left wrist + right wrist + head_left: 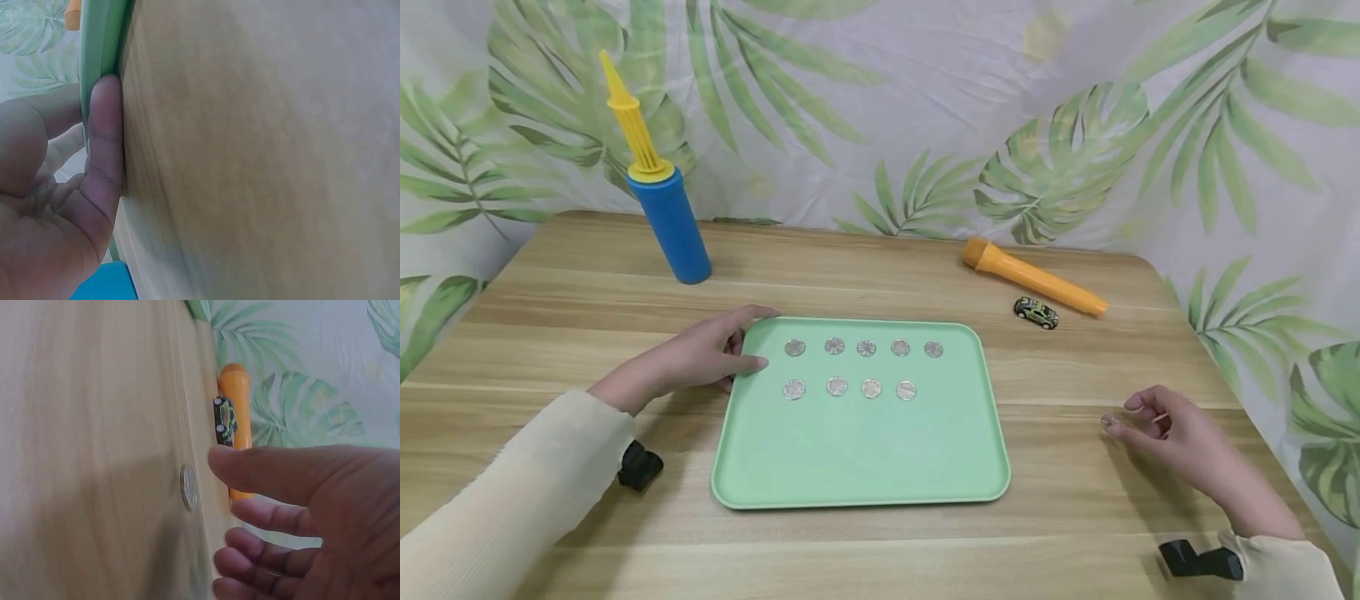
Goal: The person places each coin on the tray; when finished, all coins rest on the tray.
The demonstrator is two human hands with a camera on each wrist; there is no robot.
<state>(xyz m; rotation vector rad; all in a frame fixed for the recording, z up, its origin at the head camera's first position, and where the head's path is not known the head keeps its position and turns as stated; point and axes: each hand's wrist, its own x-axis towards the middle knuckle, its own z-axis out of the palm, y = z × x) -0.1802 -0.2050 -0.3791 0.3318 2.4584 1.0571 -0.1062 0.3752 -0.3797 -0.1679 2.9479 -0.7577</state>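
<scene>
My left hand (700,350) pinches the left edge of a light green tray (865,454), thumb over the rim and other fingers at its outer side. Silver coins lie in two rows on the tray, a back row with one coin (867,348) at its middle and a shorter front row. To the right of the tray, my right hand (1180,437) hovers low over the table with loosely bent fingers. Just beyond its thumb tip a single coin (189,487) lies flat on the wood. In the right wrist view a small gap shows between thumb and coin.
On the wooden table (925,542), a toy car (1036,312) and an orange toy microphone (1033,277) lie behind the right hand. A blue and yellow hand pump (673,225) stands at the back left. Leaf-patterned cloth (925,100) hangs behind the table.
</scene>
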